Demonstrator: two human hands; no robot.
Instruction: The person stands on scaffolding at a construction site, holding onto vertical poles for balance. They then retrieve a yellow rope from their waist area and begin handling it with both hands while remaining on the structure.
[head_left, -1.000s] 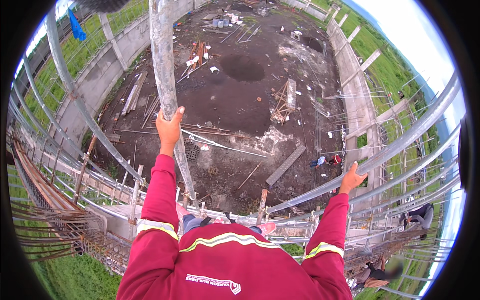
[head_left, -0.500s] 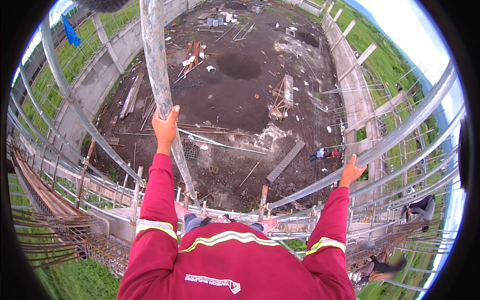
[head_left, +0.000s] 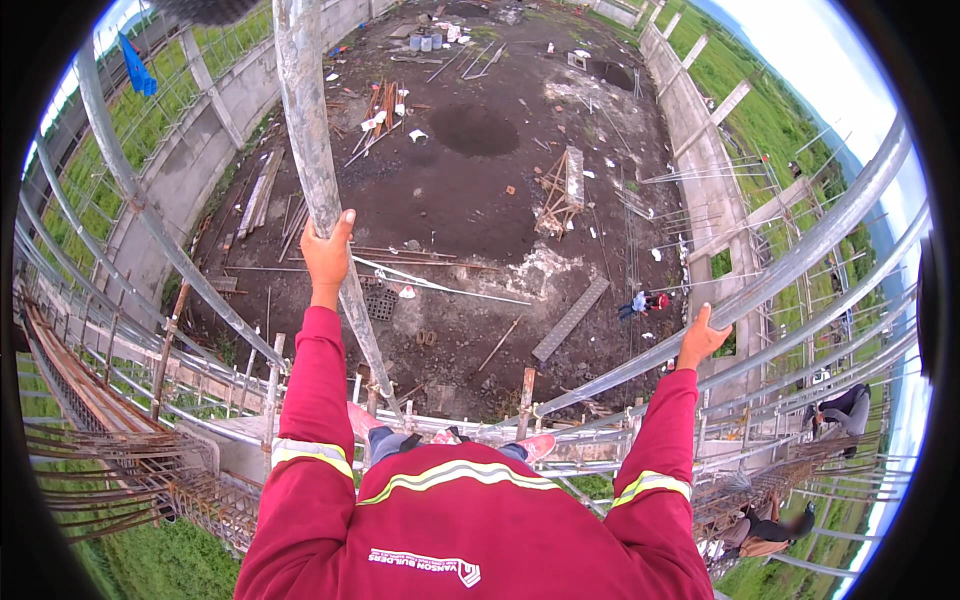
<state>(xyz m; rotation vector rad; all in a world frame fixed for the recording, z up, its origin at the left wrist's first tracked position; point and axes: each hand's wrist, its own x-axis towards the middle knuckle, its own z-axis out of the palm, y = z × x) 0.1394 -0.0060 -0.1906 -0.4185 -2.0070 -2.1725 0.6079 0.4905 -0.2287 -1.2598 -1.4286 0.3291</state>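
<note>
My left hand (head_left: 328,262) is closed around a thick, stained grey scaffold pipe (head_left: 305,110), which rises past the top of the view and reaches down towards my feet. On the other side, my right hand (head_left: 703,338) grips a second grey pipe (head_left: 600,383), thumb up, with most of its fingers hidden. That pipe slants up to the far right. Both arms stretch forward in maroon sleeves with reflective bands. Below them my pink shoes (head_left: 538,447) stand among the scaffold bars.
Far below lies dark ground with a plank (head_left: 571,320), timber (head_left: 378,112) and drums (head_left: 426,43). A person (head_left: 640,305) stands there. Two workers crouch at the right, one in dark clothing (head_left: 848,408). Rebar (head_left: 110,440) juts out at left. Concrete walls (head_left: 165,190) flank the yard.
Both hands keep their holds on the same pipes. The view has shifted slightly, and the person on the ground and the workers at right have changed posture a little.
</note>
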